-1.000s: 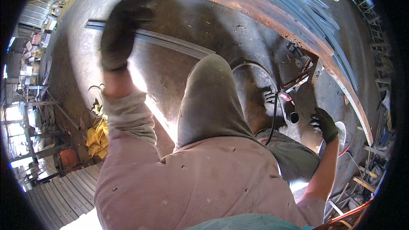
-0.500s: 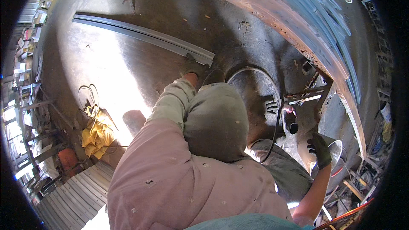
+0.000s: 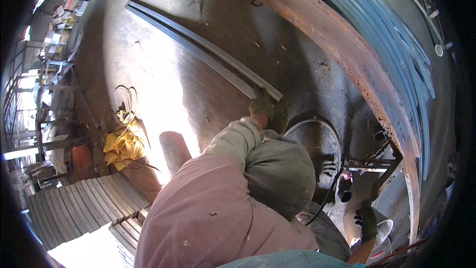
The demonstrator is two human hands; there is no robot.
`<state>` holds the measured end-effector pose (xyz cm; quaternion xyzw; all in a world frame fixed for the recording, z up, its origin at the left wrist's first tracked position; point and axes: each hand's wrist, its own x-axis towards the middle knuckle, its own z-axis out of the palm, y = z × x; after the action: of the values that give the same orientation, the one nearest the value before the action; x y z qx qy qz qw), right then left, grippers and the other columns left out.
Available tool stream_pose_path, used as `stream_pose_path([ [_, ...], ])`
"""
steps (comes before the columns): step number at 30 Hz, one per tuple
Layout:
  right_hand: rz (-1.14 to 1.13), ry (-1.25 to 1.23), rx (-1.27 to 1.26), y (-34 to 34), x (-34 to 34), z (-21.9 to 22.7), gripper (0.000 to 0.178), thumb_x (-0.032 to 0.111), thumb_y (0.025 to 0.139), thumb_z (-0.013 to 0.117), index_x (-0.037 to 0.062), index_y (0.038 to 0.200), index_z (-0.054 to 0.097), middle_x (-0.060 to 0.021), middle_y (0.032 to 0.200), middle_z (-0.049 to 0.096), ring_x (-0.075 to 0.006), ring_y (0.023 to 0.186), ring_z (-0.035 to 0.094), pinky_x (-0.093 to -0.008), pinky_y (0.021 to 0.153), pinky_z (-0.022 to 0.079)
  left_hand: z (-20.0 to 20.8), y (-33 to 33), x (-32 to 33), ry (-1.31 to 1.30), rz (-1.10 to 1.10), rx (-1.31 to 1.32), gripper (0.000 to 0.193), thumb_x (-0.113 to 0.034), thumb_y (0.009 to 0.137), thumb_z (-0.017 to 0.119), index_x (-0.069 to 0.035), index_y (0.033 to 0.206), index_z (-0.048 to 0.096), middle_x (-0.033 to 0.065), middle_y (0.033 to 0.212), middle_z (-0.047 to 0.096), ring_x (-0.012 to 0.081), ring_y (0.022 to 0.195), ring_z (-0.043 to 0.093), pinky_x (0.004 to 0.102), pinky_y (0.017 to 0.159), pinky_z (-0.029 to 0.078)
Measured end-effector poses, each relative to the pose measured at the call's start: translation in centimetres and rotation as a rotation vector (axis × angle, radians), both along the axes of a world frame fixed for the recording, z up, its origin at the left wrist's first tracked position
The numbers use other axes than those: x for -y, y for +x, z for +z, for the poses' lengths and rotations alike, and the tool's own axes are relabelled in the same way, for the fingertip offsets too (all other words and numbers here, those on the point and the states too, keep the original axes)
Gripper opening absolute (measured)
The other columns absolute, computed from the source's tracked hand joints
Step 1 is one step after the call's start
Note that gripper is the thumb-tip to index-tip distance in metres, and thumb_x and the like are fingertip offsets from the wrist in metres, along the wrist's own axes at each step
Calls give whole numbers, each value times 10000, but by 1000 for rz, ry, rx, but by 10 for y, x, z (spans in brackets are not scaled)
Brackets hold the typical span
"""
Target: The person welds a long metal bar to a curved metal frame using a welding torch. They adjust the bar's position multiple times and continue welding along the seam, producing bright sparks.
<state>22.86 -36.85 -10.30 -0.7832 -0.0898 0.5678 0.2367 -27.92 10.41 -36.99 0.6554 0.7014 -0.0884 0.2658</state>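
Two long grey metal profiles point(image 3: 213, 49) lie on the floor, their near ends spread slightly apart. At those ends is my left hand point(image 3: 262, 106) in a dark glove, its fingers closed over the end of one profile and partly hidden. My bent knee point(image 3: 280, 171) in grey-green cloth is just below that hand. At lower right, my gloved right hand point(image 3: 367, 222) is held low beside a pale bucket point(image 3: 386, 232), its fingers apart and nothing visible in them. Shadow makes it unclear whether this hand touches anything.
A rusty steel beam point(image 3: 347, 52) curves across the right, with bluish metal strips point(image 3: 396, 44) beyond it. A hose point(image 3: 325, 121) loops near my knee. Yellow cloth point(image 3: 125, 146), a red cylinder point(image 3: 83, 161) and stacked ribbed metal pieces point(image 3: 82, 208) lie at the left.
My view has turned, so the scene sits further right and lower. The near ends of the two profiles have come apart, with my left hand at them. My right hand remains near the bucket.
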Motion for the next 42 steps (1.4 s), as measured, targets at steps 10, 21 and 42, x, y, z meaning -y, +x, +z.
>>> stream_pose_path([
  [10,238,341,133,-44,-47,58,537,264,1072,734,50,1556,639,-124,1302,785,-217,1098,748,-374,975,604,212,-82,42,475,-45,344,673,-331,841,926,-49,1416,719,275,1650,537,424,1507,578,490,1177,567],
  [21,664,999,10,-230,-186,215,633,110,1073,712,25,1668,514,-159,1560,658,-251,1360,658,-385,1136,535,445,-28,131,795,87,1252,732,-122,911,923,-32,1525,535,206,1552,565,304,1269,701,423,1048,603],
  [42,-225,1257,639,-132,-83,285,488,330,1166,582,45,1556,651,-138,1521,667,-271,1400,612,-425,1139,508,342,-123,101,529,394,1353,652,-422,1061,786,-21,1533,584,126,1253,725,239,1000,710,398,936,613],
])
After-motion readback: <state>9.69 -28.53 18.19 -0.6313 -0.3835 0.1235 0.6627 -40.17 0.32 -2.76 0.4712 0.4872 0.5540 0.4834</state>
